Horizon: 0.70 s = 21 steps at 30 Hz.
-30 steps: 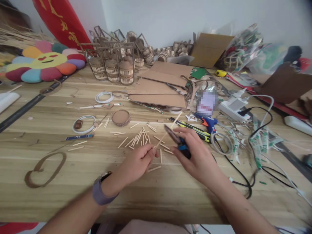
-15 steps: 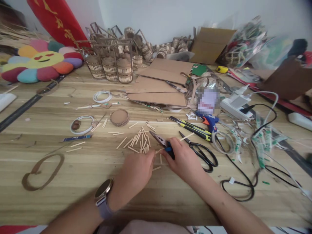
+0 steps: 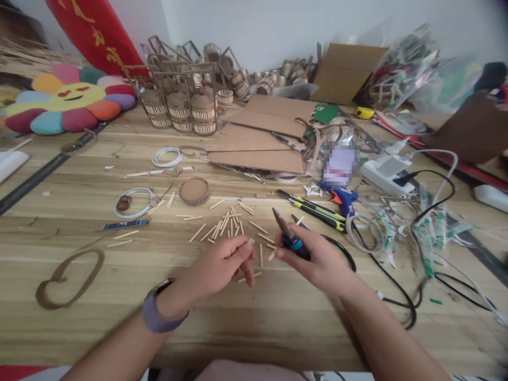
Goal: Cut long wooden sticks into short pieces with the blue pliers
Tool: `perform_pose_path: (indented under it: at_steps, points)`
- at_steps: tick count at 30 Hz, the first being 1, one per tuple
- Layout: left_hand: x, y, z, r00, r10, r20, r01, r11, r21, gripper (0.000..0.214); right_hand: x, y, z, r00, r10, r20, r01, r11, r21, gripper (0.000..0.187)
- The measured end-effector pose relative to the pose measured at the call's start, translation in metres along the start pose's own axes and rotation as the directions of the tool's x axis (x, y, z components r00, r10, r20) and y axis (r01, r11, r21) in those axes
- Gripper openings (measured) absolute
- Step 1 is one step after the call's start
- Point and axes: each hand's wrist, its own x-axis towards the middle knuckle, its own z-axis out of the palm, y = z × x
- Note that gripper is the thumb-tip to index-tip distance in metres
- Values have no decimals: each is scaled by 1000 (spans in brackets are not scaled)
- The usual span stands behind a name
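My right hand (image 3: 321, 259) is wrapped around a pair of pliers (image 3: 293, 242) with dark jaws and blue-and-black handles, the jaws pointing up and away. Beside its fingertips is a short stick (image 3: 272, 255); I cannot tell whether it is held or lying there. My left hand (image 3: 222, 264) pinches thumb against forefinger, and the pale end of a wooden stick (image 3: 251, 242) shows between them. Its other fingers curl loosely below. Just beyond both hands, several short wooden sticks (image 3: 226, 225) lie scattered on the tabletop. Black-handled scissors (image 3: 344, 248) are partly hidden behind my right hand.
A round woven piece (image 3: 194, 191), white rings (image 3: 133, 203) and a brown strip loop (image 3: 47, 301) lie leftward. Yellow-black cutters (image 3: 313, 210), a blue glue gun (image 3: 345, 198), a tape roll (image 3: 364, 233) and cables (image 3: 413, 296) are rightward. Cardboard (image 3: 257, 159) and small baskets (image 3: 180, 114) stand behind.
My hands have drawn apart: the right one with the pliers moved right and slightly toward me, the left slightly left and rolled over. More sticks show between them.
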Motion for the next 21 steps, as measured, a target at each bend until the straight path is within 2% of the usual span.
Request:
perform_pose_path:
  at_steps: [2, 4, 8, 15, 19, 21]
  points:
    - [3, -4, 4, 999, -17, -36, 14, 996, -83, 34, -2, -3, 6, 1000, -23, 11, 23, 1000, -11, 10]
    - [5, -6, 7, 999, -14, -46, 9, 994, -106, 33, -3, -4, 14, 998, -47, 33, 47, 999, -12, 19]
    - [4, -8, 10, 998, 2, -65, -2, 1000, -2, 34, -4, -2, 24, 996, -76, 44, 77, 997, -4, 34]
    - [1, -13, 13, 997, -12, 73, 11, 1000, 9, 34, -4, -3, 26, 984, -169, 49, 166, 984, 59, 59]
    - [2, -13, 13, 993, -29, 115, 27, 1000, 15, 36, -3, -2, 27, 978, -191, 78, 186, 980, 75, 57]
    - [3, -12, 14, 992, -21, 123, 29, 997, -72, 36, -2, -1, 28, 974, -227, 21, 226, 973, 50, 56]
